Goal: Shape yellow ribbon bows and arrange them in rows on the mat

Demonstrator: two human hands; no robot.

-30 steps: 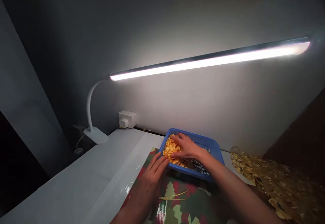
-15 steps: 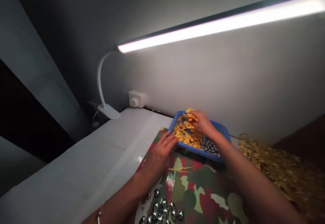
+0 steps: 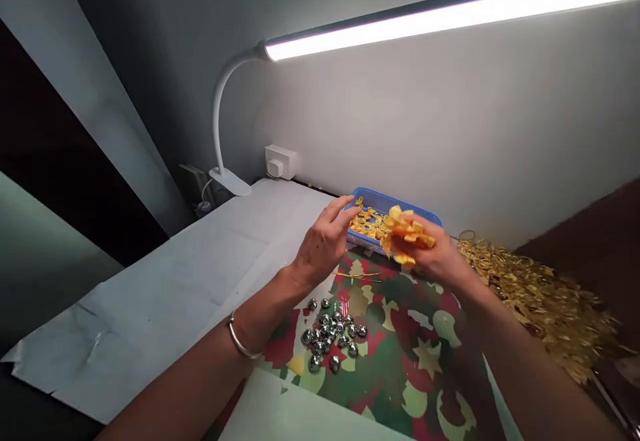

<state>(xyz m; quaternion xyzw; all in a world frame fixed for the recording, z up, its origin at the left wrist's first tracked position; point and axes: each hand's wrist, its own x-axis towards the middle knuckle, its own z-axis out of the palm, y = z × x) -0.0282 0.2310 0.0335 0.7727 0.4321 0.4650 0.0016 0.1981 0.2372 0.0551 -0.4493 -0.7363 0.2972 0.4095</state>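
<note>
My right hand (image 3: 443, 254) is closed round a bunch of gold ribbon bows (image 3: 406, 233), lifted just in front of a blue plastic basket (image 3: 400, 202). More gold bows (image 3: 367, 224) lie in the basket's left part; its right part is hidden behind my right hand. Fingers apart and holding nothing, my left hand (image 3: 323, 241) hovers by the basket's left end. A loose group of shiny silver jingle bells (image 3: 330, 331) sits on the patterned mat (image 3: 385, 388). Between bells and basket lie a few thin gold ties (image 3: 357, 274).
A large heap of gold pieces (image 3: 540, 294) spreads to the right. At the back left, a white lamp (image 3: 217, 121) is clamped to the white-covered table (image 3: 190, 294), its light bar running overhead. A plug and socket (image 3: 281, 162) are on the wall.
My right hand has come out of the basket towards me with a bunch of bows. My left hand has left the basket's rim and lifted. The view has tilted down, showing more of the mat.
</note>
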